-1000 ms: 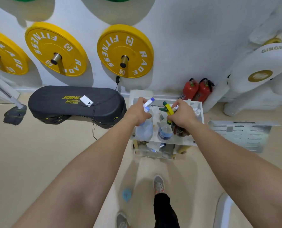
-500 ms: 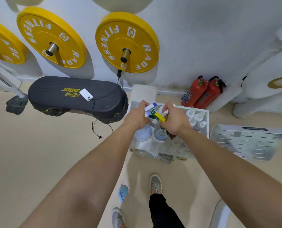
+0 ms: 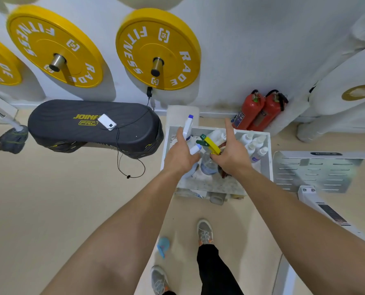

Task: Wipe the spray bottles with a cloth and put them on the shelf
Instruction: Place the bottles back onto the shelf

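Left hand (image 3: 181, 155) grips the neck of a blue-tipped sprayer (image 3: 188, 128). Right hand (image 3: 230, 155) wraps a yellow-trigger sprayer (image 3: 209, 143), thumb raised, with a dark red cloth (image 3: 224, 174) under the palm. Both sprayers are in the left half of the white shelf (image 3: 267, 158); small bottles (image 3: 254, 143) fill its far right corner. Wall plates (image 3: 158, 50) read "RADE FITNESS"; the black pad (image 3: 87, 128) reads "JOINF… PRO".
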Motion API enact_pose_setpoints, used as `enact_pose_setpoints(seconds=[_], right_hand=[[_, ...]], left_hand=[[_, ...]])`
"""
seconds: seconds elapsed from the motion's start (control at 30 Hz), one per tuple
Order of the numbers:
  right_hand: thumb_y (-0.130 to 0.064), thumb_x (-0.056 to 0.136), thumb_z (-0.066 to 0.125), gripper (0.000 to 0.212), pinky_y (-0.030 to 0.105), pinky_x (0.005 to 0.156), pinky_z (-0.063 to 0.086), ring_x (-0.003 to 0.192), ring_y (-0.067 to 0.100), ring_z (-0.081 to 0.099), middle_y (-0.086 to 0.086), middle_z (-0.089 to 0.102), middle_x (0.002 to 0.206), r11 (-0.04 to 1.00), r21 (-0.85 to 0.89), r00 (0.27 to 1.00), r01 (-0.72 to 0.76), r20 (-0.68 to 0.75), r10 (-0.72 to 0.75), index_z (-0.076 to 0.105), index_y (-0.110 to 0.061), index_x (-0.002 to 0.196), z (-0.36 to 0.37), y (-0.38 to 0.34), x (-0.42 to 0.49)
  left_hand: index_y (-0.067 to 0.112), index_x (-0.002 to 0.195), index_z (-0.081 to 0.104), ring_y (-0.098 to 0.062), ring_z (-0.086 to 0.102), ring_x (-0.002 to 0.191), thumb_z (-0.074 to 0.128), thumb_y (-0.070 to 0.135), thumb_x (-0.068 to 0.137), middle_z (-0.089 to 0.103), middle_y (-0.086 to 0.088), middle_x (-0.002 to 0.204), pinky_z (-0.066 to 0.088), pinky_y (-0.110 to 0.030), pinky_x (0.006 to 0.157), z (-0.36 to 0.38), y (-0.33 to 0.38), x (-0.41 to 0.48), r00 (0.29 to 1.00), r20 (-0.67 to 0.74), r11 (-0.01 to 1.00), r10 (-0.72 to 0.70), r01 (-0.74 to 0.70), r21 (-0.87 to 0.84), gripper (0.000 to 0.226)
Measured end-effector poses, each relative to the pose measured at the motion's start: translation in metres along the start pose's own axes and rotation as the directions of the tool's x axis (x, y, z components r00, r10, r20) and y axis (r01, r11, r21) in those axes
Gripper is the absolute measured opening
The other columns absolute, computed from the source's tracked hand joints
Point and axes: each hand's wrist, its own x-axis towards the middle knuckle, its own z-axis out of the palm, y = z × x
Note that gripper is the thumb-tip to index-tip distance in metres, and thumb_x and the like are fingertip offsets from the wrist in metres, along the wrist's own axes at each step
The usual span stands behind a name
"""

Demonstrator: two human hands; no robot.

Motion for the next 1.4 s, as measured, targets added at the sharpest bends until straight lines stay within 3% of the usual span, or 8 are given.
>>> enact_pose_setpoints(seconds=[0.13, 0.33, 0.6, 0.77, 1.0, 1.1, 1.23, 1.4], right_hand=[[-0.009, 0.082, 0.070, 0.111, 0.049, 0.072, 0.057, 0.074, 0.026, 0.066, 0.009, 0.068, 0.083, 1.000, -0.011, 1.000, 0.007, -0.010, -0.007, -0.004, -0.037, 0.160, -0.002, -0.003, -0.009], [-0.012, 0.080, 0.070, 0.114, 0.046, 0.073, 0.058, 0.078, 0.025, 0.066, 0.008, 0.069, 0.100, 0.998, -0.057, 1.000, 0.019, -0.022, -0.020, -0.006, -0.048, 0.157, 0.003, -0.007, -0.024], [-0.015, 0.079, 0.075, 0.112, 0.041, 0.069, 0.055, 0.082, 0.026, 0.064, 0.001, 0.063, 0.108, 0.997, -0.077, 1.000, -0.011, -0.027, 0.009, 0.002, -0.040, 0.160, 0.005, -0.008, -0.044], [-0.016, 0.078, 0.076, 0.108, 0.048, 0.088, 0.054, 0.116, 0.032, 0.059, 0.010, 0.058, 0.131, 0.997, -0.057, 0.994, -0.055, -0.100, 0.049, 0.010, -0.032, 0.161, 0.003, -0.011, -0.059], [-0.018, 0.078, 0.074, 0.071, 0.047, 0.093, 0.051, 0.114, 0.032, 0.058, 0.010, 0.053, 0.133, 0.991, -0.020, 0.967, -0.129, -0.225, 0.122, 0.041, -0.018, 0.141, 0.021, -0.015, -0.120], [-0.020, 0.078, 0.075, 0.063, 0.045, 0.088, 0.054, 0.108, 0.028, 0.059, 0.006, 0.056, 0.126, 0.987, -0.043, 0.979, -0.153, -0.144, 0.146, 0.045, -0.019, 0.134, 0.043, -0.014, -0.156], [-0.021, 0.081, 0.073, 0.049, 0.032, 0.077, 0.046, 0.096, 0.020, 0.060, 0.001, 0.060, 0.110, 0.988, -0.083, 0.990, -0.129, 0.039, 0.133, 0.054, -0.019, 0.126, 0.085, -0.005, -0.198], [-0.021, 0.082, 0.072, 0.050, 0.033, 0.075, 0.048, 0.092, 0.020, 0.061, -0.003, 0.060, 0.101, 0.987, -0.127, 0.974, -0.094, 0.196, 0.118, 0.053, -0.018, 0.128, 0.150, 0.039, -0.238]], left_hand=[[0.025, 0.159, 0.001, -0.030, 0.065, 0.099, 0.078, 0.028, 0.086, 0.066, -0.011, 0.126, 0.046, -0.037, 0.077, -0.002, 0.000, -0.003, 1.000, 0.014, 0.999, 0.000, 0.000, -0.046, 0.106], [0.017, 0.161, -0.003, -0.027, 0.066, 0.095, 0.080, 0.018, 0.085, 0.071, -0.013, 0.094, 0.047, -0.034, 0.081, -0.013, -0.001, -0.013, 0.999, 0.033, 0.995, -0.005, 0.008, -0.098, 0.113], [0.019, 0.161, -0.005, -0.030, 0.060, 0.109, 0.076, 0.024, 0.089, 0.065, -0.010, 0.119, 0.042, -0.034, 0.085, -0.020, -0.002, -0.030, 0.994, 0.104, 0.999, -0.016, 0.019, -0.031, 0.108], [0.021, 0.162, 0.003, -0.034, 0.058, 0.116, 0.073, 0.027, 0.090, 0.056, -0.009, 0.137, 0.048, -0.038, 0.090, -0.029, -0.011, -0.048, 0.998, 0.069, 0.999, -0.016, 0.018, -0.027, 0.101], [0.014, 0.156, 0.025, -0.032, 0.061, 0.115, 0.067, 0.026, 0.093, 0.057, -0.011, 0.138, 0.051, -0.043, 0.097, -0.041, -0.052, -0.108, 0.999, 0.027, 0.999, -0.022, 0.023, -0.043, 0.077], [0.010, 0.151, 0.036, -0.029, 0.055, 0.125, 0.067, 0.028, 0.094, 0.057, -0.011, 0.139, 0.043, -0.034, 0.098, -0.037, -0.080, -0.143, 0.995, 0.067, 0.997, -0.075, 0.075, 0.005, 0.068], [0.011, 0.141, 0.050, -0.026, 0.060, 0.115, 0.066, 0.030, 0.095, 0.060, -0.009, 0.133, 0.043, -0.029, 0.087, -0.021, -0.128, -0.188, 0.978, 0.130, 0.986, -0.162, 0.158, 0.043, 0.052], [0.012, 0.144, 0.047, -0.025, 0.058, 0.117, 0.064, 0.029, 0.095, 0.061, -0.004, 0.123, 0.045, -0.034, 0.097, 0.020, -0.202, -0.236, 0.943, 0.097, 0.947, -0.318, 0.321, -0.015, 0.054]])
